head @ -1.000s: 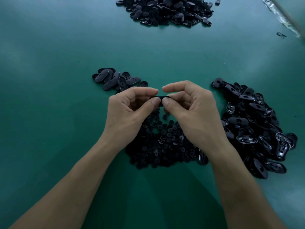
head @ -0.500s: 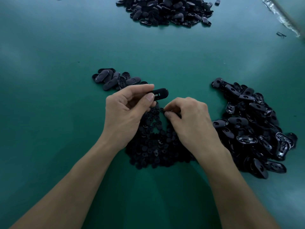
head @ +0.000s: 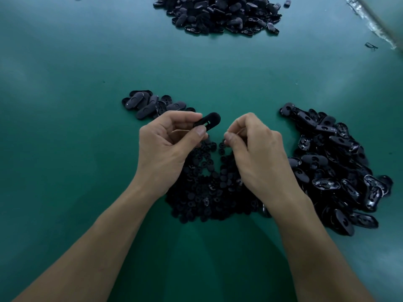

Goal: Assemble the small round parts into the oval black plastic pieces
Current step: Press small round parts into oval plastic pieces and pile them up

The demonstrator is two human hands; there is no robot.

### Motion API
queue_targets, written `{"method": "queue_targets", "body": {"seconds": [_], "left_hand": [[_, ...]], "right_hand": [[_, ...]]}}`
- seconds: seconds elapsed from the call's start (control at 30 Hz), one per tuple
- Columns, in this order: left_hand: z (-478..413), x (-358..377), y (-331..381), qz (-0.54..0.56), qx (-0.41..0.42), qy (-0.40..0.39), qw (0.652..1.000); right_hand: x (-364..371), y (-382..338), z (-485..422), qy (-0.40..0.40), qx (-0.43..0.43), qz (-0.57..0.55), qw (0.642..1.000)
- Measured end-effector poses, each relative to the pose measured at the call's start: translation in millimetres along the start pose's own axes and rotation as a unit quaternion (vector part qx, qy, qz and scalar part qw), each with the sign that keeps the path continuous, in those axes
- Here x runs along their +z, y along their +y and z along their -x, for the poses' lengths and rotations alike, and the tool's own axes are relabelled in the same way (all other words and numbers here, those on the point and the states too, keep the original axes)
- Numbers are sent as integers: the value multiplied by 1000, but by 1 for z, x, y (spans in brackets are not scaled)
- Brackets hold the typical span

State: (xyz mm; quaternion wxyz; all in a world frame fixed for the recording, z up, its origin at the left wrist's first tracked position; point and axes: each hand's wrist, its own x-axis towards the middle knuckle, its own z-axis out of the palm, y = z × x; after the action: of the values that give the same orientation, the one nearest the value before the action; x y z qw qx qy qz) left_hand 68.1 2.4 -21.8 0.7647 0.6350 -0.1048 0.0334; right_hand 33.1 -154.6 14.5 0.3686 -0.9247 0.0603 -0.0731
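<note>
Above the round-part pile [head: 202,192], your left hand [head: 165,144] pinches an oval [head: 209,122] whose long axis tilts up toward your right hand [head: 255,153], just beside it, fingertips pinched together, though whether they hold anything cannot be told

This looks like a factory assembly bench. A wide green work surface [head: 65,149] carries sorted heaps of identical plastic parts. There is a big heap of oval black pieces [head: 335,166] at the right, a far pile [head: 220,14] of the same, a small batch [head: 150,103], and a mound of small round parts [head: 207,188].
</note>
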Motion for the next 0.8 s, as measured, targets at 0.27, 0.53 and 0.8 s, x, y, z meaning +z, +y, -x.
{"method": "queue_targets", "body": {"seconds": [0.27, 0.53, 0.8], "left_hand": [[0, -2, 1, -74, -2, -21, 997], [1, 0, 4, -63, 12, -39, 997], [3, 2, 6, -87, 35, -31, 995]], "right_hand": [[-2, -6, 0, 40, -56, -72, 995], [-2, -9, 0, 4, -40, -163, 986], [-4, -10, 0, -22, -69, -191, 979]]}}
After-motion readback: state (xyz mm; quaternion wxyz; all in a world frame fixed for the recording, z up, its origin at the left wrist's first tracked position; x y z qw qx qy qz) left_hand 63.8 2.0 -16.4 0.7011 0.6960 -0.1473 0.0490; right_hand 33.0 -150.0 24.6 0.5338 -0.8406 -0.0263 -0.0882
